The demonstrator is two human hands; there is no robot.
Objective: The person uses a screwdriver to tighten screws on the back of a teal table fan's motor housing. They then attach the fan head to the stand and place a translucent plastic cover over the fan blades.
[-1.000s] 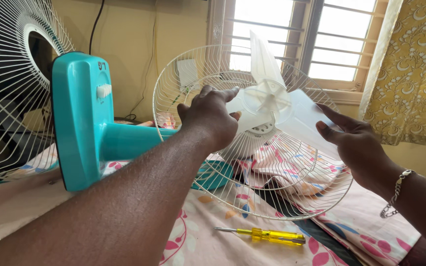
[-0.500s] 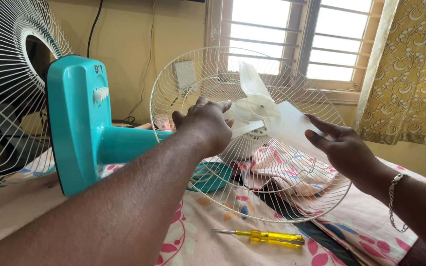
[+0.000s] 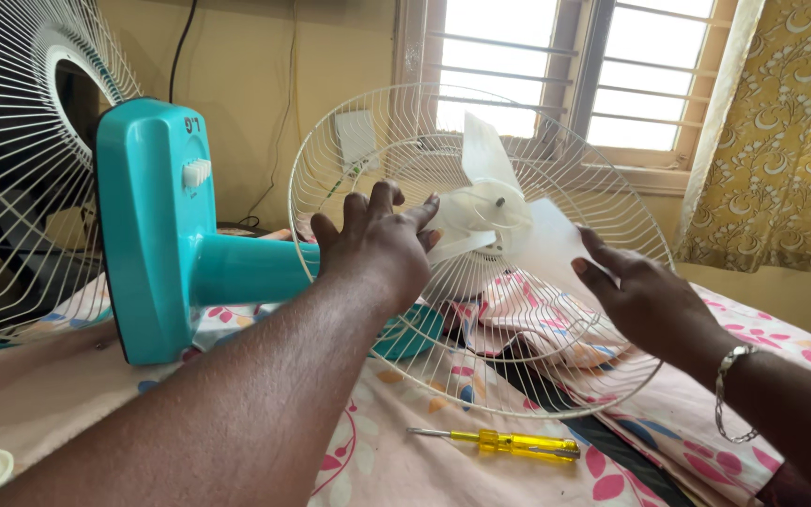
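Blades have turned since a second ago: the translucent white fan blade (image 3: pixel 499 211) now stands with one vane pointing up toward the window, another sweeping down to the right, and the hub shows a bare shaft tip at its middle. The left hand (image 3: pixel 373 244) has loosened too. Half a second back it was curled round the hub; now its fingers are spread wide and lie flat against the left vane, gripping nothing. The right hand (image 3: pixel 635 296) has slid lower and nearer, fingers straight, thumb and fingertips touching the edge of the right vane rather than clamping it.

The blade sits in front of the white wire rear guard (image 3: pixel 405 141), on the motor at the end of the teal fan body (image 3: pixel 157 225), which lies on its side on the bed (image 3: pixel 396 451) with its flowered sheet. By my reading the blade is being rotated on the shaft, not yet pulled clear.

Near the front edge lies a yellow-handled screwdriver (image 3: pixel 504 443), untouched. The other wire guard (image 3: pixel 21 169) stands far left, well apart from both hands.
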